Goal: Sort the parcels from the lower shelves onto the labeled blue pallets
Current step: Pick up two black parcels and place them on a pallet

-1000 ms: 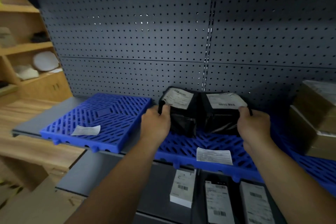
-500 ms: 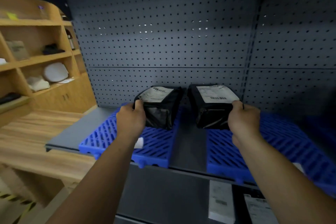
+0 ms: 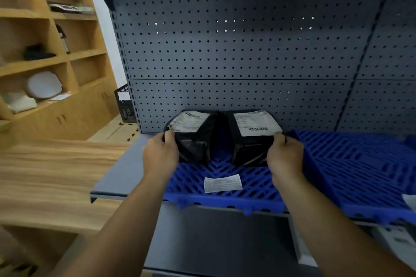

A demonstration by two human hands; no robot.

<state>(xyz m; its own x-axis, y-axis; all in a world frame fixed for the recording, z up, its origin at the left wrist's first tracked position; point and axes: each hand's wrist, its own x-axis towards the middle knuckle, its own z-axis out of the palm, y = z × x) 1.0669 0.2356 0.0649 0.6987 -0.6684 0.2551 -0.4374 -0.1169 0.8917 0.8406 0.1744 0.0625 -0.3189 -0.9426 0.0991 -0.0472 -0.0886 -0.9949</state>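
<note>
Two black plastic-wrapped parcels with white shipping labels sit side by side over the left blue pallet point(image 3: 258, 189). My left hand point(image 3: 161, 155) grips the left parcel point(image 3: 193, 137) at its left corner. My right hand point(image 3: 284, 156) grips the right parcel point(image 3: 249, 139) at its right corner. The two parcels touch each other at the back of the pallet, close to the pegboard. A white paper label point(image 3: 222, 183) lies on the pallet in front of them.
A second blue pallet point(image 3: 360, 168) lies to the right on the same grey shelf point(image 3: 121, 177). Grey pegboard point(image 3: 236, 51) backs the shelf. Wooden cabinets point(image 3: 51, 51) and a wooden counter point(image 3: 51, 175) stand at the left. A black crate point(image 3: 125, 105) sits on the floor.
Both hands carried the two parcels leftward, from the middle pallet across the gap to the left pallet, and brought them together. The view turned left with them.
</note>
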